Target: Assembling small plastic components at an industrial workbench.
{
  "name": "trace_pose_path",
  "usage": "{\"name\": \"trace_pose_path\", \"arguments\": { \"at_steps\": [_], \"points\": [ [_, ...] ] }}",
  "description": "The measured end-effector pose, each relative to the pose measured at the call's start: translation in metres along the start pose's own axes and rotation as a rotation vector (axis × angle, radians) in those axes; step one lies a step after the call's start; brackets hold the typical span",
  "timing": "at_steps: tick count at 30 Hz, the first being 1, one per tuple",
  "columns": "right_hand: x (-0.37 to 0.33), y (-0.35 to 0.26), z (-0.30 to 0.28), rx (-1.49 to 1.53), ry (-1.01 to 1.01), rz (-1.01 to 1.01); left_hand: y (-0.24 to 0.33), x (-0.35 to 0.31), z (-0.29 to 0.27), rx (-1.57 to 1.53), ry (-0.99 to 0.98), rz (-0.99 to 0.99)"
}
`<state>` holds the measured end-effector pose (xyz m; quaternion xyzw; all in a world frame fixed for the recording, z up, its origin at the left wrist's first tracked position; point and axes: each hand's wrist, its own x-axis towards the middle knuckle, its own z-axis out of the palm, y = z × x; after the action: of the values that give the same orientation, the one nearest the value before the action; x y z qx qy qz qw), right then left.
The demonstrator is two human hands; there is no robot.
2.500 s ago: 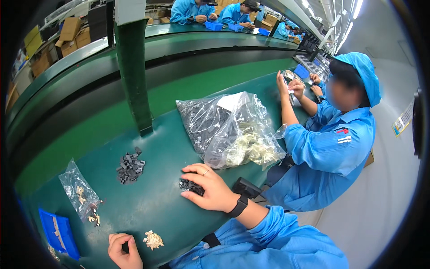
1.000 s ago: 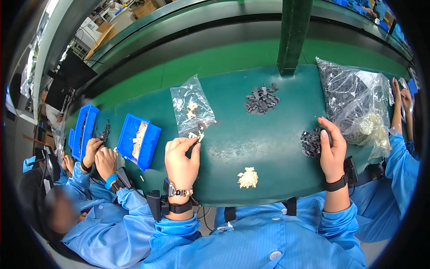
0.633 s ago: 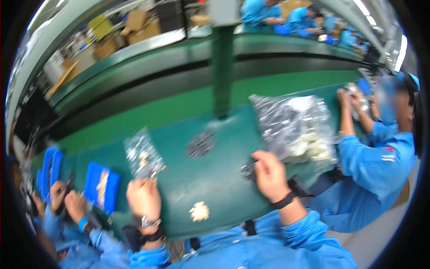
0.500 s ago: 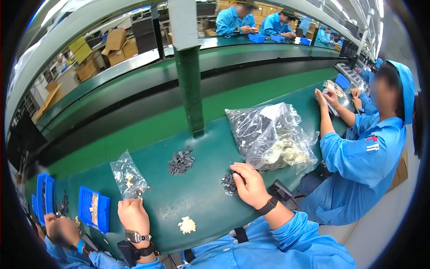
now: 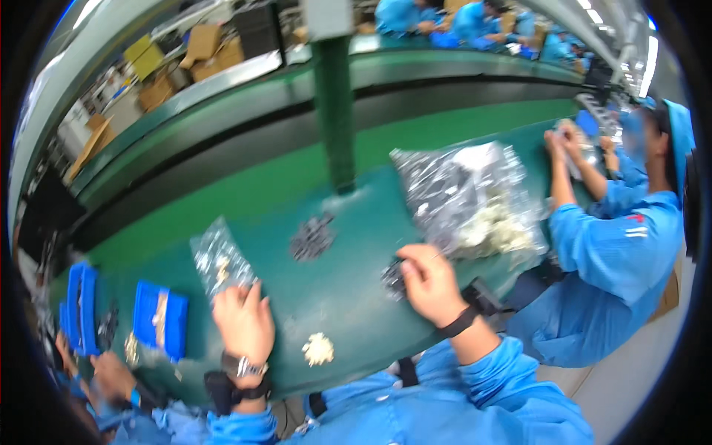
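Observation:
My left hand (image 5: 245,324) is over the near end of a small clear plastic bag (image 5: 215,248), which has cream-coloured pieces inside. Its fingers are apart, though somewhat blurred, and no held piece shows. Beside a pile of small black pieces (image 5: 392,280) rests my right hand (image 5: 434,288), thumb and forefinger apart at the pile's right edge. Its other fingers are partly hidden. Between my hands, close to the front edge, lies a small heap of cream pieces (image 5: 318,349). A heap of dark grey pieces (image 5: 312,236) sits farther back on the green table (image 5: 297,300).
A large clear bag (image 5: 467,196) of dark and cream parts lies beyond my right hand. Blue bins (image 5: 172,337) stand at the left, near another person's hand (image 5: 113,377). A co-worker (image 5: 615,237) sits at the right. A green post (image 5: 335,119) rises at the table's far edge.
The view has shifted, so the scene sits differently in it. My left hand's fingers have spread from a more closed shape at the small bag. My right hand stays by the black pieces.

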<state>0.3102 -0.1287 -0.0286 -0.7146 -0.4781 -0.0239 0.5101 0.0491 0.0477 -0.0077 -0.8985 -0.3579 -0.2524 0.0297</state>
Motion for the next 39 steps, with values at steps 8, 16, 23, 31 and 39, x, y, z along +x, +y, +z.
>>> {"name": "trace_pose_path", "arguments": {
  "at_steps": [8, 16, 23, 31, 39],
  "points": [
    [0.007, 0.002, -0.002, 0.044, -0.035, 0.080, -0.002, 0.001, 0.008, -0.015, -0.058, -0.045],
    [-0.015, 0.042, -0.022, 0.099, -0.114, 0.155, 0.016, -0.078, -0.035, -0.214, -0.240, -0.064],
    [-0.012, 0.052, -0.014, 0.229, -0.135, 0.166, 0.005, -0.135, -0.059, -0.266, -0.208, 0.071],
    [-0.003, 0.056, -0.026, 0.201, -0.063, 0.121, -0.001, -0.146, -0.056, -0.430, -0.116, 0.161],
    [0.000, -0.015, -0.021, 0.062, 0.023, 0.064, -0.011, -0.136, -0.061, -0.417, -0.181, 0.256]
  ]
}}
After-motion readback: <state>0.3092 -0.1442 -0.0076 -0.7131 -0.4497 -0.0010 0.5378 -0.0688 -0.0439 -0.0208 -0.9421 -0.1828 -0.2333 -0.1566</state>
